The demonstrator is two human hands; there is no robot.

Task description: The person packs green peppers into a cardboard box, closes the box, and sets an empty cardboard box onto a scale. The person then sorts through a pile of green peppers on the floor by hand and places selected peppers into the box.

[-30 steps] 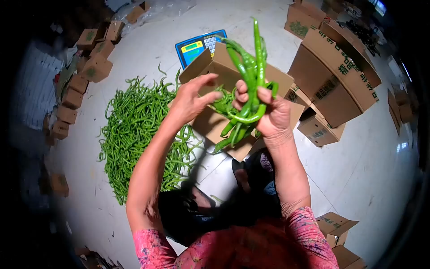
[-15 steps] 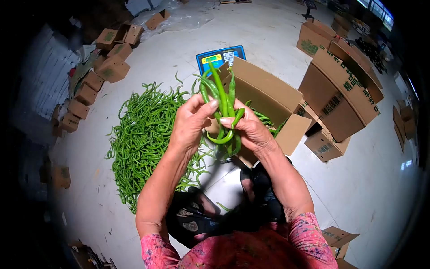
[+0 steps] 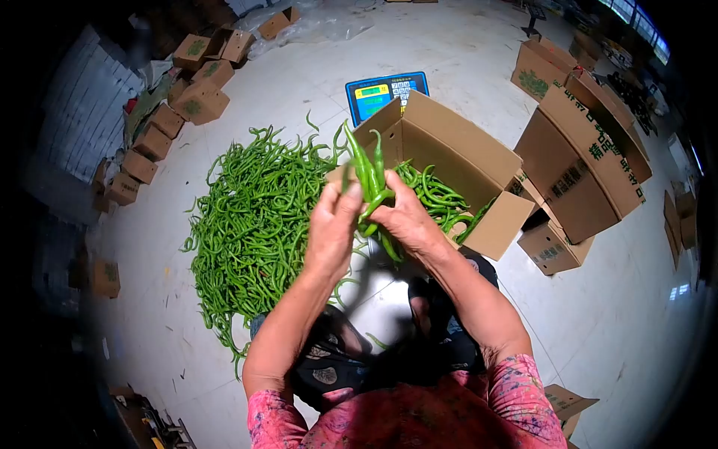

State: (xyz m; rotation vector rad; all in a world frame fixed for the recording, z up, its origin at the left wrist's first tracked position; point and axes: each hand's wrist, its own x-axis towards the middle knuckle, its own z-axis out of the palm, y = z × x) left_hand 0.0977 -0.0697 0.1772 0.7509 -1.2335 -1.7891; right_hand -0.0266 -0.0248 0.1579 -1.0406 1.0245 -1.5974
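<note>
Both my hands are raised in front of me around a small bunch of long green chili peppers. My left hand is closed at the bunch's left side, with one blurred pepper by its thumb. Fingers of my right hand wrap round the bunch from the right, and pepper ends hang below them. Just beyond my right hand stands an open cardboard box with more chili peppers inside. A large heap of chili peppers lies on the floor to the left.
Behind the box is a blue scale display. Large cartons stand to the right, and a smaller carton sits below them. Several small boxes line the floor at the left. Clear plastic sheeting lies at the back.
The pepper bunch now sits lower and looks more compact, with fewer tips spread on top. My hands have dropped slightly. The view has shifted, showing more peppers in the box.
</note>
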